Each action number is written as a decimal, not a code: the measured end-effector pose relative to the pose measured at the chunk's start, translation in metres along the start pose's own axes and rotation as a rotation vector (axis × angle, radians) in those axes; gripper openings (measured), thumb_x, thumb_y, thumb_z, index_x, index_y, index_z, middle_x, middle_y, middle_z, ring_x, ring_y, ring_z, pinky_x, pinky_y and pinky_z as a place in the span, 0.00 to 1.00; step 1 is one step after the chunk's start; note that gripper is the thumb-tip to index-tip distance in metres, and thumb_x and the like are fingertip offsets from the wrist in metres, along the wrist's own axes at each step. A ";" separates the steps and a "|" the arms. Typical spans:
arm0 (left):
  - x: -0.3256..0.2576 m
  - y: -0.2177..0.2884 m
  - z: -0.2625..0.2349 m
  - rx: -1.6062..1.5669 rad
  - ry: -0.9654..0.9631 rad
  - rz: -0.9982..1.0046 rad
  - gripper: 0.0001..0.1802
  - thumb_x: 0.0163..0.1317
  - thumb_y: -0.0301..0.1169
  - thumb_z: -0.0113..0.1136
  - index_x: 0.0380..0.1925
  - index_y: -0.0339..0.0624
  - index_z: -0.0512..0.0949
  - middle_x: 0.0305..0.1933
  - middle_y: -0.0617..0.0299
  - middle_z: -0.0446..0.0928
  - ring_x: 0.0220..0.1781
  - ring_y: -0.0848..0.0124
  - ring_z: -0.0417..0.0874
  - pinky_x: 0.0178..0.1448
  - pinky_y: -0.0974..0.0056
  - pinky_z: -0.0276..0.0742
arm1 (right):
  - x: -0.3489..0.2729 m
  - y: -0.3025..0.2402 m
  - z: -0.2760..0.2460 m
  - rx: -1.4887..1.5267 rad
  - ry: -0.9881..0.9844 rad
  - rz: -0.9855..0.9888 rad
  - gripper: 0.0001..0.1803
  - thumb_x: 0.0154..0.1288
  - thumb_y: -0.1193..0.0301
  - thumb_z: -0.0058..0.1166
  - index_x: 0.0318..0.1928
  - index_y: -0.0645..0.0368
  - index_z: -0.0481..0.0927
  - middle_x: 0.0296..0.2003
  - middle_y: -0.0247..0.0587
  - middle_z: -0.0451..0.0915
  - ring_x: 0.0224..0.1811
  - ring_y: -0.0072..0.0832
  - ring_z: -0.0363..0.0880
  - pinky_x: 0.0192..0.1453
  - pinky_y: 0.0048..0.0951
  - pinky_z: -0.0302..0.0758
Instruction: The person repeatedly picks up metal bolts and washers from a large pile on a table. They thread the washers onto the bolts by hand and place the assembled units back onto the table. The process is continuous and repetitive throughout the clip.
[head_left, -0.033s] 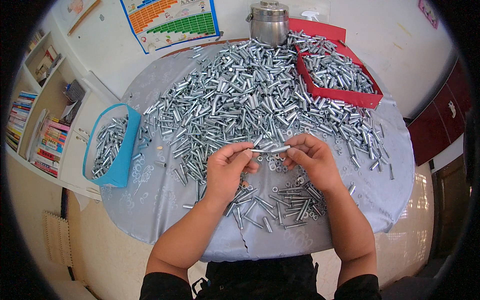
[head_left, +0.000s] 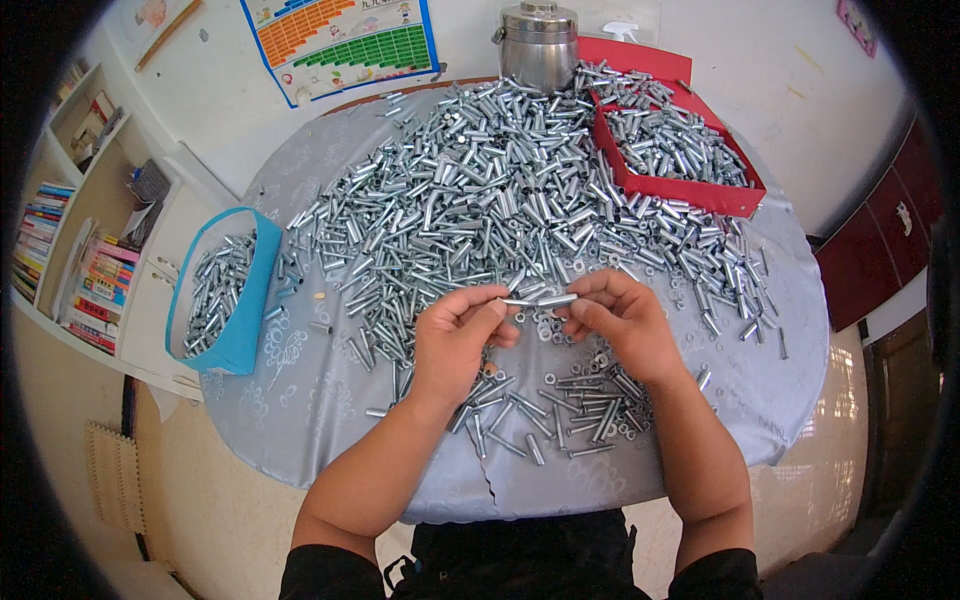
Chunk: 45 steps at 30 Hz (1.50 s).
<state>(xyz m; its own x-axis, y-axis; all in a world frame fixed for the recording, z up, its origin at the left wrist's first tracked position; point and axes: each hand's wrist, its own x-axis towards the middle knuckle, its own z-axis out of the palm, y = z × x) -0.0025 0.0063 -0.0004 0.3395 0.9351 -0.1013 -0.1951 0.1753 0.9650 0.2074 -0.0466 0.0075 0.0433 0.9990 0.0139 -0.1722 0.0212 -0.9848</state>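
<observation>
Above the near part of the table, both hands meet at one slim metal piece. My left hand [head_left: 462, 325] pinches the left end of a thin bolt [head_left: 518, 302] between thumb and fingertips. My right hand [head_left: 620, 315] is closed on a wider silvery sleeve [head_left: 557, 300], which lies in line with the bolt; whether the bolt's tip is inside it, I cannot tell. Below the hands lies a small group of bolts [head_left: 605, 415] mixed with nuts and washers. Beyond them spreads a big heap of metal sleeves and bolts [head_left: 480, 190].
A blue fabric basket [head_left: 245, 325] holding sleeves stands at the left. At the back right, a red box [head_left: 690, 192] is full of metal parts, beside a steel pot [head_left: 538, 50]. A silvery tablecloth [head_left: 300, 420] covers the round table; a bookshelf [head_left: 130, 290] stands further left.
</observation>
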 end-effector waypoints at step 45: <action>0.001 -0.005 0.001 0.076 -0.034 0.047 0.15 0.65 0.25 0.57 0.51 0.33 0.78 0.43 0.54 0.84 0.34 0.72 0.85 0.36 0.70 0.82 | 0.011 0.016 -0.005 -1.050 0.020 -0.311 0.08 0.54 0.72 0.62 0.37 0.57 0.83 0.36 0.44 0.79 0.40 0.42 0.79 0.43 0.38 0.76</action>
<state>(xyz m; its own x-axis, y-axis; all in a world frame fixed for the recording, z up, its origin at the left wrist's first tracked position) -0.0003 0.0057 -0.0055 0.3624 0.9308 -0.0480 -0.1421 0.1061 0.9841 0.2098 -0.0359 -0.0086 -0.0426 0.9549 0.2939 0.7732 0.2178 -0.5955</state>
